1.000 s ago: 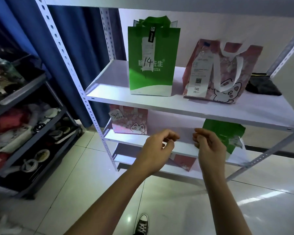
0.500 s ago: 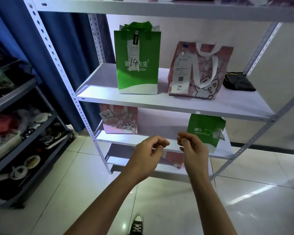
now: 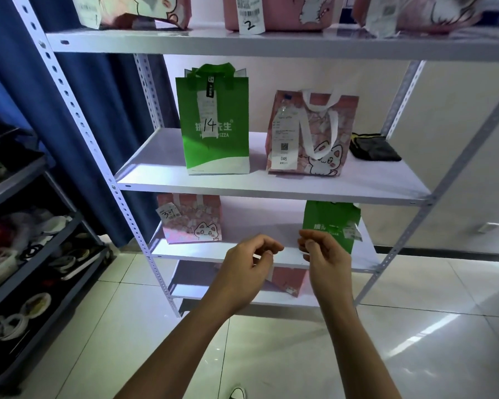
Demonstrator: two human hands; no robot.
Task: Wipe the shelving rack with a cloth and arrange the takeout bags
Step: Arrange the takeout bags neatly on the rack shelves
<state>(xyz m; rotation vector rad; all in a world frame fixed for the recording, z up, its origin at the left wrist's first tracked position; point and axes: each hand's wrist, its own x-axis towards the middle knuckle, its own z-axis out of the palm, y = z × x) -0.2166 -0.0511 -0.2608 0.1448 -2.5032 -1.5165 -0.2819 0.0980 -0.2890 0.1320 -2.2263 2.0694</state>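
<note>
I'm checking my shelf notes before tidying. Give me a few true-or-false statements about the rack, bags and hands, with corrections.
1. The green bag marked 14 stands left of the pink cat bag. True.
2. A dark cloth lies at that shelf's left end. False: it lies at the right end.
3. The left hand grips the cloth. False: it holds nothing.
4. The right hand holds nothing. True.
5. The top shelf has only green bags. False: pink ones.

Left hand, right hand loosely curled, empty, before rack.
</note>
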